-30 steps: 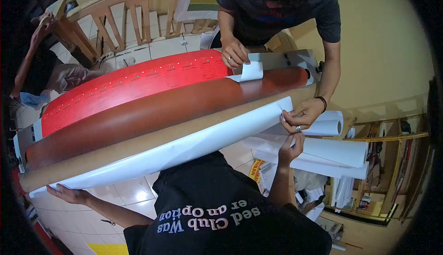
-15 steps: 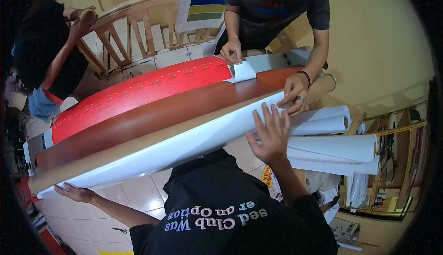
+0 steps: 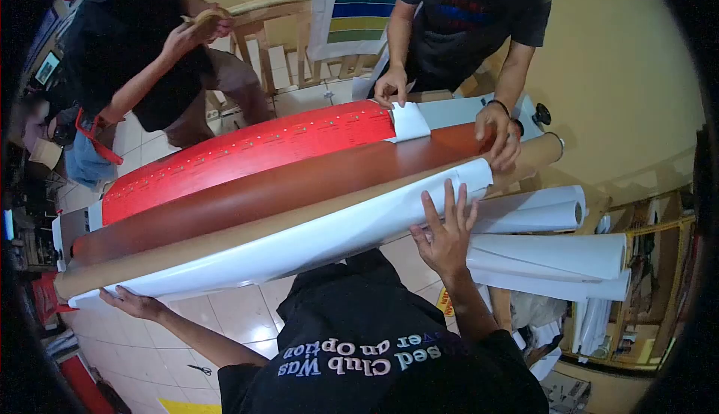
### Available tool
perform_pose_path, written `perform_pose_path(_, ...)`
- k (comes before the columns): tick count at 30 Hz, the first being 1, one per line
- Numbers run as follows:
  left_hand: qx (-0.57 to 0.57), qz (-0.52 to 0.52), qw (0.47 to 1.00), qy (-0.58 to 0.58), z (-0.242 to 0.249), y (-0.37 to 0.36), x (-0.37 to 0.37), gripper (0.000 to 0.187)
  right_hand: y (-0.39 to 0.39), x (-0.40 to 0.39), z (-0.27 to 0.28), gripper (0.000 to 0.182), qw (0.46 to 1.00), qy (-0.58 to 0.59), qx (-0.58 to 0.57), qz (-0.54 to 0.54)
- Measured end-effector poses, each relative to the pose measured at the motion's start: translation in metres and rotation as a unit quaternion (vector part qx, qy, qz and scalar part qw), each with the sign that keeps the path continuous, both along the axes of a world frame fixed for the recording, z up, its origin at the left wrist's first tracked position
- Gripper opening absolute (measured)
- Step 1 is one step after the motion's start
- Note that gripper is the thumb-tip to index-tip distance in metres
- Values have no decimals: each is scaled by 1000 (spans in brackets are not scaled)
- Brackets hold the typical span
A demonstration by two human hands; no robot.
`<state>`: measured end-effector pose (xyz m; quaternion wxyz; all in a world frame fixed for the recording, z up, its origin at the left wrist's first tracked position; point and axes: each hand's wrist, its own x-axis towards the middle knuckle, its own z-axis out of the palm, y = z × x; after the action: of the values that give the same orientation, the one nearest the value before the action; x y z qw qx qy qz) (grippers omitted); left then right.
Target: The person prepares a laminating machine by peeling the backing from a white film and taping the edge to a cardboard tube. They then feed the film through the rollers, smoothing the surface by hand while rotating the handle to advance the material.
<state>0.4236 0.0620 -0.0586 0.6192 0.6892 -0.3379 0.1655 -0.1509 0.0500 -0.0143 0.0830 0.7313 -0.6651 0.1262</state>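
Observation:
A long glossy white sheet (image 3: 299,238), wrapped along a brown cardboard tube (image 3: 247,240), lies in front of me. My left hand (image 3: 133,304) grips its lower edge near the left end. My right hand (image 3: 447,230) lies on the sheet near its right end, fingers spread and pressed flat. Behind the tube runs a reddish-brown roller (image 3: 262,197), and beyond that a red printed sheet (image 3: 247,152) with a folded white flap (image 3: 412,120). A co-worker's hand (image 3: 391,86) is at this flap; their other hand (image 3: 497,135) is over the roller's right end.
Several white rolls (image 3: 547,253) jut out at my right, beside a wooden rack (image 3: 636,294). Another person (image 3: 142,47) stands at the back left holding a ring-shaped roll (image 3: 206,21). Scissors (image 3: 199,370) lie on the tiled floor. A wooden railing (image 3: 288,36) stands behind.
The view has shifted. The co-worker's hand has lifted off the white sheet's right end, leaving its corner showing. The person at the back left has moved rightward. My hands stay on the sheet.

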Motion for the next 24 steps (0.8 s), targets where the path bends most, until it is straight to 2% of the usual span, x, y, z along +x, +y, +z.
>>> perform_pose_path(2,-46,-28,996,76,-8,4,8,67,2,-1,-5,60,1000,11,5,-5)
perform_pose_path(6,52,132,990,-25,-1,11,-2,62,8,-3,-25,64,999,-11,-28,17)
perform_pose_path(7,65,155,984,-56,6,11,-14,61,11,-4,-31,67,999,-16,-43,19)
perform_pose_path(9,35,135,987,-77,25,6,-48,60,10,-4,-38,70,998,-22,-59,18)
perform_pose_path(11,46,49,990,-125,46,-1,-96,58,13,-6,-40,71,998,-14,-61,23)
perform_pose_path(13,12,-104,984,-146,47,-8,-142,58,14,-6,-44,71,997,-14,-68,23)
perform_pose_path(15,71,-267,950,-143,60,-5,-199,60,13,-7,-48,71,997,-13,-78,23)
perform_pose_path(16,73,-373,912,-155,50,-1,-214,64,12,-8,-51,70,996,-14,-87,25)
perform_pose_path(17,137,-464,854,-189,57,1,-229,67,12,-8,-52,70,995,-16,-96,27)
perform_pose_path(18,152,-521,802,-248,68,-7,-247,71,11,-8,-54,70,995,-13,-96,26)
perform_pose_path(20,153,-577,746,-297,76,-18,-275,60,10,-8,-55,68,992,-36,-116,33)
perform_pose_path(24,216,-554,708,-381,74,-32,-287,60,12,-8,-49,61,992,-36,-121,32)
